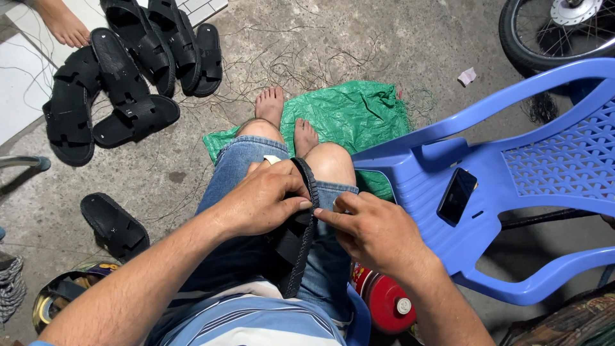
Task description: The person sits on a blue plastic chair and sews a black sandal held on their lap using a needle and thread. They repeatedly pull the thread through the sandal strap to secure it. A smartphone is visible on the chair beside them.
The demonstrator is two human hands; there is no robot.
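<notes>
On the lap, the left hand (pixel 259 202) grips a black sandal (pixel 301 230) edge-up; the right hand (pixel 371 230) pinches its rim. Right, a phone (pixel 457 196) lies on a blue chair (pixel 512 192). Beyond the knees, a green sheet (pixel 352 115), more sandals (pixel 128 70).

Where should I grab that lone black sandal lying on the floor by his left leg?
Probably by the wide strap across the lone black sandal, coming down from above. It lies flat, sole down, on the concrete floor, so the raised strap is the one part fingers can hook under. Nothing sits on it.
</notes>
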